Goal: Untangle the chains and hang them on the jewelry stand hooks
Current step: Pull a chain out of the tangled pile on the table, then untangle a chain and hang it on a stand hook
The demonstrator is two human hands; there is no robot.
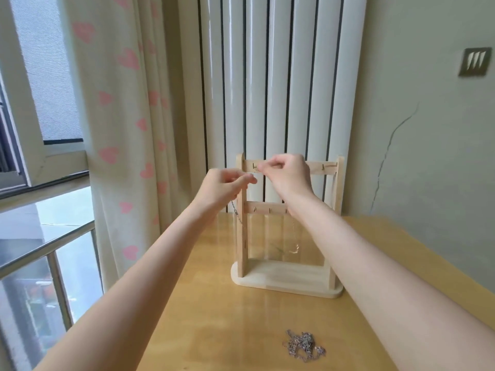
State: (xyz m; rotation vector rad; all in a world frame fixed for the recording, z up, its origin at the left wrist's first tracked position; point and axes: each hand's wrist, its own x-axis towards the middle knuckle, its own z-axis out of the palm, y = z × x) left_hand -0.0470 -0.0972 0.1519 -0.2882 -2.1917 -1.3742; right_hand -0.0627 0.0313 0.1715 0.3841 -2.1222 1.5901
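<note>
A wooden jewelry stand (288, 279) with two hook bars stands at the back of the table. My right hand (289, 174) is raised in front of the top bar, pinching a thin chain beside the leftmost hook (254, 166). My left hand (225, 186) is just left of the stand's left post, fingers pinched on the same chain; a silver stretch of chain (237, 214) hangs below it. A fine gold chain (293, 250) dangles inside the stand frame. A tangled pile of silver chains (304, 345) lies on the table near me.
The yellow wooden table (214, 303) has its left edge beside a curtain with pink hearts (120, 145) and a window railing (45, 247). A white radiator (270, 84) rises directly behind the stand. A wall with a switch plate (474, 61) is at the right.
</note>
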